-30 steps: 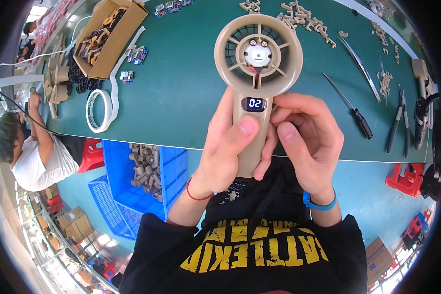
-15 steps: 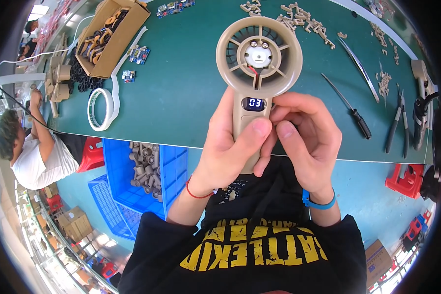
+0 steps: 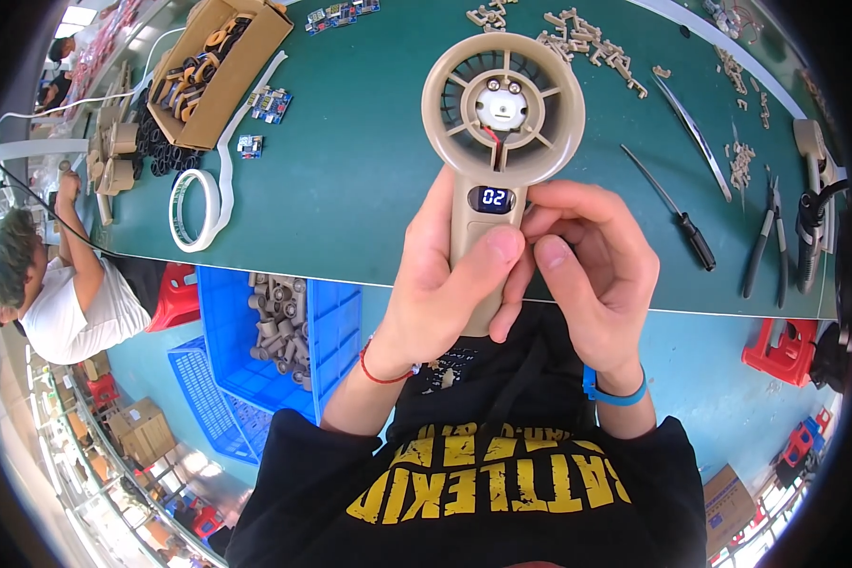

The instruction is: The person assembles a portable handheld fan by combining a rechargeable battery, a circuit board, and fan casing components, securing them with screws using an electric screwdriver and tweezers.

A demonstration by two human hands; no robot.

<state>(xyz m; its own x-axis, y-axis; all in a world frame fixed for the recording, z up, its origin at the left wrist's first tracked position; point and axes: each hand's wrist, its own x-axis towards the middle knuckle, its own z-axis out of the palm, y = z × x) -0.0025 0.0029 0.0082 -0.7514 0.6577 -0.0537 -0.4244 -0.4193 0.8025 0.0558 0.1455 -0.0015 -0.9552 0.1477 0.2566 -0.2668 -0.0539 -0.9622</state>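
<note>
Since one second earlier, the left thumb (image 3: 505,243) has shifted to the right across the handle (image 3: 475,229), and the handheld fan (image 3: 502,177) sits marginally further right in view. The lit display (image 3: 491,200) shows a different reading from that of half a second earlier.

The left hand (image 3: 435,284) maintains a closed grip on the handle, thumb on the front face. The right hand (image 3: 604,270) is positioned beside the handle with its grip partly open: fingers curled, thumb apart from the index finger. Fingertip contact with the fan cannot be determined.

The fan is raised over the near edge of the green surface (image 3: 350,189), head away from the wearer. To its right lie a screwdriver (image 3: 696,241), tweezers (image 3: 696,134) and pliers (image 3: 759,256); to its left, a tape roll (image 3: 176,210). A blue crate (image 3: 336,322) containing beige parts (image 3: 279,327) stands below the edge.
</note>
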